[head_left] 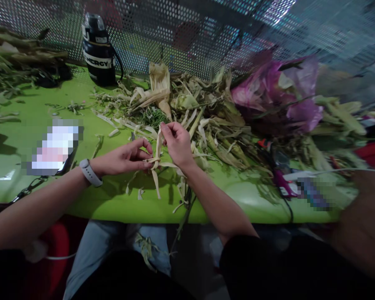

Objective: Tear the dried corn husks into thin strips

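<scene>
My left hand (125, 158), with a white watch on its wrist, pinches the lower part of a bundle of pale dried husk strips (157, 160) just above the green table (43, 112). Fingers of my right hand (176, 143) are closed on the top end of one strip, held upright between the two hands. Loose ends of the strips hang down toward the table's front edge.
A big heap of dried husks and leaves (206, 108) lies behind my hands. A black bottle (98, 50) stands at the back left by a perforated metal screen. A purple bag (277, 93), red-handled tools (279, 181) and a cable lie right. More leaves (15, 58) at far left.
</scene>
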Demonstrator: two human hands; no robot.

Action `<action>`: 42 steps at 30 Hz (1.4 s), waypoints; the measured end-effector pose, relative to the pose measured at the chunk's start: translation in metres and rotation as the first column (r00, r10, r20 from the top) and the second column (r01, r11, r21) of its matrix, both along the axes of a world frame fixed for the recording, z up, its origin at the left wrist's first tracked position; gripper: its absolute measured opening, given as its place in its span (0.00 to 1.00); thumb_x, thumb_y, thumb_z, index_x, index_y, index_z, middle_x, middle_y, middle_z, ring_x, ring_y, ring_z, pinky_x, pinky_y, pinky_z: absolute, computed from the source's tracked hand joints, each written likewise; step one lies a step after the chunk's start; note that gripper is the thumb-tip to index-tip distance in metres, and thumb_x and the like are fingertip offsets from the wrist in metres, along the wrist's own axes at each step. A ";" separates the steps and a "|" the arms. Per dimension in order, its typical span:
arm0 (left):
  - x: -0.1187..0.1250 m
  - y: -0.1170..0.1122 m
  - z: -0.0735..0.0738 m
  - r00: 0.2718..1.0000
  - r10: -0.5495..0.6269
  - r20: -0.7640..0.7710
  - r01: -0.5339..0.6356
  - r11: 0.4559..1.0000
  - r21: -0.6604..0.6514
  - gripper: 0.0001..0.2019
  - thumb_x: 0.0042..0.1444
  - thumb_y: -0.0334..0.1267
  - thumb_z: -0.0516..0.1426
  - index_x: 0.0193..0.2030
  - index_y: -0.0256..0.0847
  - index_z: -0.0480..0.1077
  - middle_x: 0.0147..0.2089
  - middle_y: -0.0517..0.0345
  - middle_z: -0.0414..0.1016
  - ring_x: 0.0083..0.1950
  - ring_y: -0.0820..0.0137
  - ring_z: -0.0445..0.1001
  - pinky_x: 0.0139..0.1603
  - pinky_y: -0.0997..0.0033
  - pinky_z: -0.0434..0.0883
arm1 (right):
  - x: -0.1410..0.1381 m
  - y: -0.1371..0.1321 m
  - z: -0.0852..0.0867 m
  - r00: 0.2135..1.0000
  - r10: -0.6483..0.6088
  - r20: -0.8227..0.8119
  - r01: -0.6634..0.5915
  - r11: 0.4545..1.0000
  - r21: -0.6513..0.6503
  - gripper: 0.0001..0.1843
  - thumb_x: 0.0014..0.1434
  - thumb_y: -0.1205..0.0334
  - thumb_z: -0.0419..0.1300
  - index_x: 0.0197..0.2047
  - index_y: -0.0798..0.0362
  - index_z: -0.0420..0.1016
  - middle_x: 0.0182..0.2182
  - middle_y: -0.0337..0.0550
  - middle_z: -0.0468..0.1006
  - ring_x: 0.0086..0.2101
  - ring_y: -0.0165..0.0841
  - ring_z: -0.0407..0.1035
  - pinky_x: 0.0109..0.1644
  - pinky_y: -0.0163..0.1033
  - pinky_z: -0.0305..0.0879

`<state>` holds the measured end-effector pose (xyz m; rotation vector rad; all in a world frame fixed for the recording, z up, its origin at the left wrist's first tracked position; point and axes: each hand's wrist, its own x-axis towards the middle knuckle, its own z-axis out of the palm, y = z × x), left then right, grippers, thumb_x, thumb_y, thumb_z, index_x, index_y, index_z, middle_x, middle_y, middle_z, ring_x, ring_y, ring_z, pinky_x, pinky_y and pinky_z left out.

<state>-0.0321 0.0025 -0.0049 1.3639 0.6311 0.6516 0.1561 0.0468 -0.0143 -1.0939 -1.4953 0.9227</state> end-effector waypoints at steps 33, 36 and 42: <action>0.002 0.005 -0.007 0.989 0.133 -0.069 -0.130 0.990 0.049 0.13 0.61 0.43 0.62 0.45 0.34 0.74 0.34 0.53 0.80 0.30 0.75 0.75 0.30 0.76 0.70 | 0.014 0.012 0.007 0.910 0.247 0.334 -0.285 0.956 0.069 0.29 0.56 0.32 0.60 0.30 0.53 0.71 0.27 0.38 0.73 0.30 0.30 0.65 0.37 0.37 0.64; 0.004 0.008 -0.015 0.957 0.289 -0.033 -0.290 0.957 -0.007 0.16 0.60 0.46 0.63 0.44 0.32 0.75 0.36 0.50 0.82 0.32 0.74 0.77 0.32 0.77 0.72 | 0.022 0.014 0.012 0.963 -0.031 0.268 -0.058 0.946 0.320 0.24 0.64 0.38 0.54 0.38 0.52 0.73 0.36 0.43 0.75 0.40 0.35 0.70 0.47 0.44 0.67; 0.004 0.014 -0.020 0.794 0.589 0.154 -0.583 0.808 -0.084 0.16 0.55 0.46 0.67 0.41 0.34 0.76 0.48 0.46 0.82 0.44 0.68 0.81 0.45 0.70 0.78 | 0.015 -0.009 0.017 0.910 0.001 0.414 -0.176 0.906 0.384 0.19 0.67 0.48 0.53 0.33 0.52 0.74 0.29 0.43 0.73 0.32 0.33 0.67 0.39 0.42 0.65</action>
